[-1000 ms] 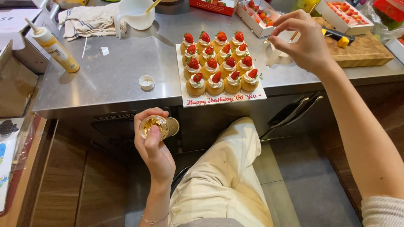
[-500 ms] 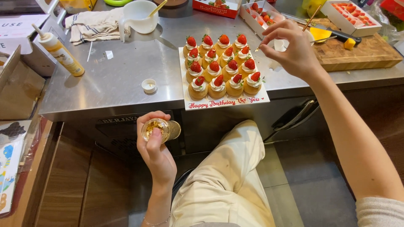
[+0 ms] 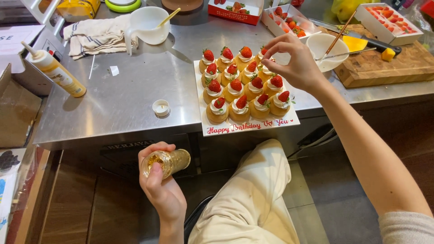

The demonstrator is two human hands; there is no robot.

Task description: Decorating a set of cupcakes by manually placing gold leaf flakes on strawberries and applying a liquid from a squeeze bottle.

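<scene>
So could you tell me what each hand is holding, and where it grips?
The left hand wraps around the body of a small jar of gold flakes. The right hand pinches its fingertips over the strawberry cakes; whether anything is between them cannot be told.

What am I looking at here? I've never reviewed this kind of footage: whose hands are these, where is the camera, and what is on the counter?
There is no machine: a person works with two bare hands, filmed by a camera worn on their head that looks down, so the arms enter from the bottom. The left hand is below the counter edge and holds a small open jar of gold flakes, tilted on its side. The right hand is over the back right of a white board of small cream-topped cakes, each with a strawberry, its fingers pinched together; whether they hold anything is too small to tell. On the steel counter also lie a small white cap, a squeeze bottle, a folded cloth, a white jug, a white bowl, a wooden cutting board and boxes of strawberries.
</scene>
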